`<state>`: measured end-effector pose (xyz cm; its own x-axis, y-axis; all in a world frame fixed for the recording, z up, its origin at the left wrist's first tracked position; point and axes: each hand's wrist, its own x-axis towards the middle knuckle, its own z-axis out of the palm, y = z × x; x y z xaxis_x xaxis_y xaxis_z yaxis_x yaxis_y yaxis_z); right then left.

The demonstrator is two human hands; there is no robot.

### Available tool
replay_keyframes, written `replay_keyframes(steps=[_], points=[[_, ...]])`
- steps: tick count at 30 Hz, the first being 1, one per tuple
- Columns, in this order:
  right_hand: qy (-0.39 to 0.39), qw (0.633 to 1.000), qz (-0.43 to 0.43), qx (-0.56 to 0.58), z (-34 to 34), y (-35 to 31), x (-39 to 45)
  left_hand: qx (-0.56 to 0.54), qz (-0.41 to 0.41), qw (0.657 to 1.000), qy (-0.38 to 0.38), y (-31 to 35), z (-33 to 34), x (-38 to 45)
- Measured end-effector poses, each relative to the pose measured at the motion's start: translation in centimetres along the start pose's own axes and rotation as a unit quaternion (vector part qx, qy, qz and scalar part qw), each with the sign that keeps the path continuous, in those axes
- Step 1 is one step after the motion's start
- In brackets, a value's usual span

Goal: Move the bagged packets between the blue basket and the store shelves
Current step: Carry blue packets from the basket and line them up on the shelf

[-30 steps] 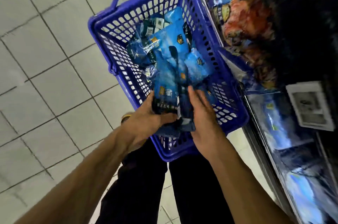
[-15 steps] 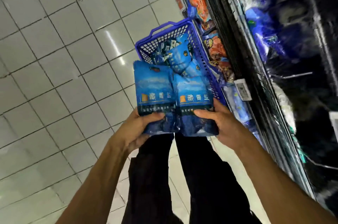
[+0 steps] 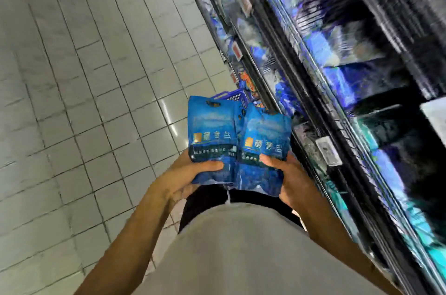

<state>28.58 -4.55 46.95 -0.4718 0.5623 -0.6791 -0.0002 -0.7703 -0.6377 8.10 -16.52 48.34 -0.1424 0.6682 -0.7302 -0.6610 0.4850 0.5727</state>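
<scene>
You are holding two blue packets side by side in front of your waist, their printed faces turned up toward you. Your left hand (image 3: 190, 177) grips the bottom of the left packet (image 3: 212, 135), thumb laid across its front and the other fingers curled underneath. Your right hand (image 3: 287, 176) grips the bottom of the right packet (image 3: 264, 145) in the same way, thumb on the front near its lower edge. The two packets touch along their inner edges, the right one slightly overlapping and tilted toward the shelves.

Just beyond the tops of the packets, a corner of the blue basket (image 3: 233, 96) shows on the floor; the packets hide the rest of it, so you cannot tell what it holds. The floor (image 3: 96, 101) is pale grey tile with dark grout lines. To your right run the store shelves (image 3: 337, 77), dark racks stocked with blurred blue bags, with white price tags (image 3: 328, 150) on their front rails.

Count: two packets in hand, one basket.
</scene>
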Motion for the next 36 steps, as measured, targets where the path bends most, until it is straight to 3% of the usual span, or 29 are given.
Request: replay_keyframes(steps=[7,12,17,22,28,33,36], points=[[0.025,0.997,-0.028,0.068,0.1,-4.3,-5.3,0.005,0.018,0.999,-0.041,3.7,2.7,-2.5],[0.154,0.974,-0.079,0.149,0.2,-3.6,-9.2,0.071,0.03,0.992,-0.101,6.6,5.0,-2.5],[0.247,0.926,-0.173,0.229,1.8,-0.3,-13.9,0.176,0.006,0.969,-0.172,7.9,7.8,-2.5],[0.323,0.867,-0.257,0.278,2.1,5.3,-20.2,0.293,-0.019,0.92,-0.26,5.2,11.4,-3.2],[0.461,0.753,-0.329,0.334,1.8,13.6,-28.6,0.395,-0.041,0.848,-0.351,-3.0,16.9,-7.3],[0.55,0.65,-0.354,0.387,0.9,21.3,-35.7,0.482,-0.026,0.768,-0.422,-12.3,21.1,-13.4],[0.587,0.612,-0.358,0.39,-0.2,26.1,-40.8,0.517,-0.043,0.711,-0.474,-18.4,23.1,-17.3]])
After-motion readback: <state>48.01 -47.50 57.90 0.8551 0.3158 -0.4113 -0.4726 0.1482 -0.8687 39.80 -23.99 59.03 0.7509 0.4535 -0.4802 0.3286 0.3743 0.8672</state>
